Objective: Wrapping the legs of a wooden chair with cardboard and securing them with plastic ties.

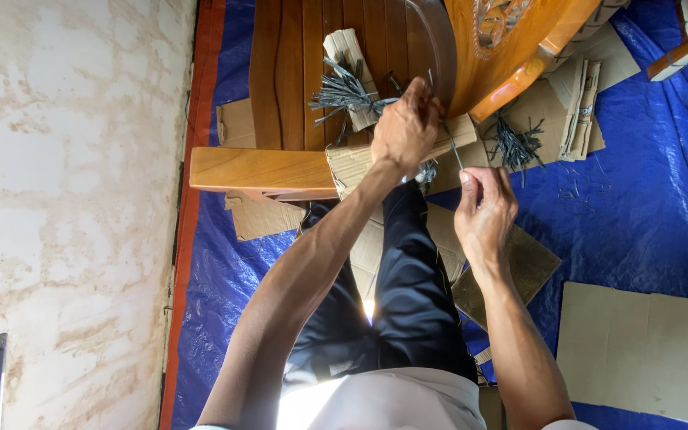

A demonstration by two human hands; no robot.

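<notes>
Forearms fill my near view, both reaching far toward a wooden chair (280, 167). My left hand (404, 127) is clenched on a thin grey strip (449, 139) where it wraps a cardboard pad (360, 159) on the chair; my right hand (483, 211) pinches its free end. One far bundle (348, 91) looks tied already; loose strips (517, 145) and bare cardboard sheets (627, 346) wait right, on blue tarpaulin (646, 199).

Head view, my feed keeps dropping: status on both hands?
Left hand pinching grey strips over cardboard wrap on wooden furniture. Right hand pinching one thin strip. Loose strip bundle lies on blue tarp.
</notes>
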